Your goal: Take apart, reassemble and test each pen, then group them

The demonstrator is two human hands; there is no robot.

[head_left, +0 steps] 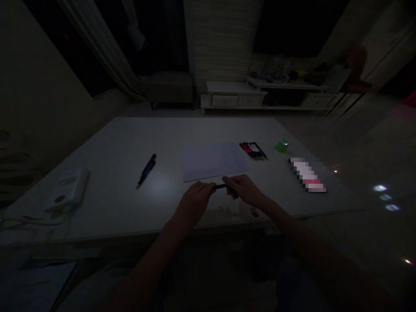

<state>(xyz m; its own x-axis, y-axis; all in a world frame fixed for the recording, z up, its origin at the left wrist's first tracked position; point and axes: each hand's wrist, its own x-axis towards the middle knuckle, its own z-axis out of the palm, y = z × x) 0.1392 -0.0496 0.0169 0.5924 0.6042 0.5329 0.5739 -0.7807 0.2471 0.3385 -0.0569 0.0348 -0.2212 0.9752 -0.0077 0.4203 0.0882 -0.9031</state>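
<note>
Between my hands, near the front of the table, a dark pen (220, 186) is held almost level. The fingers of my left hand (196, 198) are closed on its left end. My right hand (242, 187) pinches the other end. Just beyond the hands lies a sheet of paper (208, 159), its right part covered in handwriting. A row of several pens (253, 151) rests side by side to the right of the paper. Two more pens (146, 170), dark with blue and reddish parts, lie together on the left. The room is dim, so fine detail on the held pen is hidden.
A phone (307, 174) with a lit, blurred screen lies on the right of the white table (156, 134). Behind it stands a small green container (282, 145). At the left edge sits a white box-shaped device (69, 189) with cables. A low cabinet (234, 96) stands beyond.
</note>
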